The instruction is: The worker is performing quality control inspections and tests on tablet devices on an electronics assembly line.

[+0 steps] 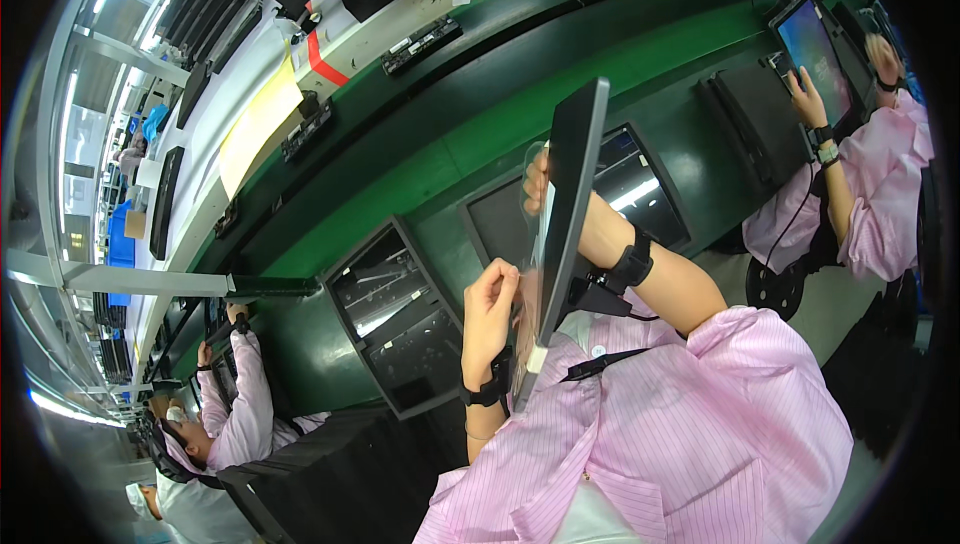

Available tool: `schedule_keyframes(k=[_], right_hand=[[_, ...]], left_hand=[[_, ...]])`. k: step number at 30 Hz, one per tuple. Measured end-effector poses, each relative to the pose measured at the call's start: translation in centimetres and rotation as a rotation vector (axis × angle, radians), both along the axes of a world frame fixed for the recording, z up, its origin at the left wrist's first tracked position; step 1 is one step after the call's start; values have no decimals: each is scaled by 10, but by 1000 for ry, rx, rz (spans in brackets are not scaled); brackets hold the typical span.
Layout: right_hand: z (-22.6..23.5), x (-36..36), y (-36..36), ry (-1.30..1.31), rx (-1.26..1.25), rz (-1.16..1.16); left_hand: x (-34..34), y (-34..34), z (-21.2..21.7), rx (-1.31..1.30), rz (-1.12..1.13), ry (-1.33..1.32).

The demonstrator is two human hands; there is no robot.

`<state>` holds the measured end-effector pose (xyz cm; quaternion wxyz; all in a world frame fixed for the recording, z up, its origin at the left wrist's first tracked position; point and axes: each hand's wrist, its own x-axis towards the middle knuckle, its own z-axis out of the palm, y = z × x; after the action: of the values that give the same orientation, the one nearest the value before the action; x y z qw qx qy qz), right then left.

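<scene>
A thin dark flat-panel screen stands nearly edge-on in front of my chest. Clear plastic film stands loosely along its left face. My left hand is closed in a pinch at the near part of this film. Behind the panel passes my right forearm, and the curled fingers of my right hand show at the panel's far left side, beside the film. The panel hides most of that hand. Both my wrists wear black bands.
Black frames with glossy panels lie on the green bench, and another glossy panel lies beyond my right arm. One co-worker handles a lit screen at right; another works at left. A shelf edge runs above the bench.
</scene>
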<state>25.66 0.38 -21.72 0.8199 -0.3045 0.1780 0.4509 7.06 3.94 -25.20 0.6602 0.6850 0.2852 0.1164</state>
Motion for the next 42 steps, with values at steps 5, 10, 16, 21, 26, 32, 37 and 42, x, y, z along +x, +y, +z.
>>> schedule_keyframes(k=[5, 10, 16, 21, 26, 32, 37, 42], right_hand=[[-47, 9, -13, -116, 487, 311], [-76, 9, -14, -18, 543, 298], [-31, -1, -5, -266, 207, 37], [7, 1, -13, -368, 201, 14], [30, -5, -19, -786, 27, -47], [58, -8, -32, -986, 85, -327], [69, -8, -36, -1098, 193, -434], [70, -15, -38, -1088, 137, -415]], left_hand=[[-7, -6, -16, 5, 18, 24], [-9, -9, -10, 14, 63, 51], [-6, -7, 16, 52, 203, 13], [-6, 8, 41, 213, 364, -265], [-17, 9, 76, 291, 421, -581], [-32, -29, 92, 507, 53, -907], [-24, -44, 87, 482, -171, -1010], [-20, -49, 100, -125, -49, -747]])
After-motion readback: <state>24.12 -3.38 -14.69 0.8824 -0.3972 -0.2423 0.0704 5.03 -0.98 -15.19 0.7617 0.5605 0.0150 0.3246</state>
